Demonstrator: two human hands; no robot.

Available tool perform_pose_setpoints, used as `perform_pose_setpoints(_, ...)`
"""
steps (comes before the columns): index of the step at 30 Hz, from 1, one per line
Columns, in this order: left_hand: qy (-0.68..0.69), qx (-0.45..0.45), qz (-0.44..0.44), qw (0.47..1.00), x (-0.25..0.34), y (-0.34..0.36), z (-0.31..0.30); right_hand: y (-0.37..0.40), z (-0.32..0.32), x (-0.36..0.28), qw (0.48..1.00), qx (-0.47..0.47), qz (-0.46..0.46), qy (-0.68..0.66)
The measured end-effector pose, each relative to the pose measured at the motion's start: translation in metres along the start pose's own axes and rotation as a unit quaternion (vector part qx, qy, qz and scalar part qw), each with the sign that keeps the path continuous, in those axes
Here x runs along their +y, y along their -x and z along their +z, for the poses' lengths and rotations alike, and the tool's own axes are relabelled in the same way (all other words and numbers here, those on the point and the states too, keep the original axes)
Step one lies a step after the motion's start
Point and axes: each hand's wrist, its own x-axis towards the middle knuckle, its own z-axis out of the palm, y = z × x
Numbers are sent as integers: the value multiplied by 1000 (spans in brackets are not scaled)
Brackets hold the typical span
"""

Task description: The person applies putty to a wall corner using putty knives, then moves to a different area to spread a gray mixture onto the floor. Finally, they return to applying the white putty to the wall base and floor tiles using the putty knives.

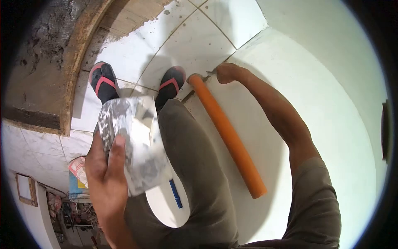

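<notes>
In my left hand (pixel 110 166) is a flat putty-smeared board (pixel 143 162), gripped with the thumb across its face; a white patch of putty shows near its upper part. My right hand (pixel 227 73) is closed around a small putty knife (pixel 212 72), whose thin blade points left at the seam between floor and wall. Just left of the blade is the foot of an orange pipe (pixel 228 137), which runs along the white wall (pixel 269 137). Rough grey filler surrounds the pipe's foot.
My feet in black and red flip-flops (pixel 172 81) stand on white floor tiles (pixel 137 50). At upper left, a wooden-edged trough (pixel 68 83) borders dark wet-looking material. A blue pen-like object (pixel 175 194) shows between my legs. Bags (pixel 78 178) and cluttered shelves lie at lower left.
</notes>
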Motion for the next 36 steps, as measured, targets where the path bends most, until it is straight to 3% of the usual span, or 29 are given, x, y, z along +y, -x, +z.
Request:
perform_pose_setpoints(3,80,-1,2,997,-12,-7,5,75,-49,-21,943,71,25,-323)
perform_pose_setpoints(6,194,-15,-37,980,-22,-13,10,138,-84,-43,875,130,-5,-466)
perform_pose_setpoints(9,375,-42,-85,922,-28,-15,15,192,-106,-77,810,240,-44,-533)
perform_pose_setpoints(12,435,-68,-78,895,-34,-18,18,235,-124,-114,818,285,-49,-498)
perform_pose_setpoints(14,478,-81,-86,870,-37,-19,22,263,-143,-145,811,247,-73,-525)
perform_pose_setpoints(16,488,-111,-91,861,-41,-21,22,251,-122,-155,784,420,-286,-358)
perform_pose_setpoints(18,489,-146,-84,856,-47,-20,19,250,-121,-168,783,408,-376,-281)
perform_pose_setpoints(22,550,-168,-95,813,-36,-16,20,247,-115,-192,798,447,-382,-134)
perform_pose_setpoints(24,564,-167,-89,804,-32,-15,19,245,-106,-195,807,445,-371,-113)
perform_pose_setpoints(28,518,-116,-72,844,-41,-16,23,239,-89,-182,817,440,-344,-141)
perform_pose_setpoints(32,472,-112,-50,873,-27,-12,8,220,-57,-140,886,377,-259,-78)
perform_pose_setpoints(34,456,-86,-32,885,-22,-12,10,211,-29,-115,884,376,-136,-241)
perform_pose_setpoints(36,432,-63,-13,900,-15,-7,12,201,-10,-77,870,355,43,-338)
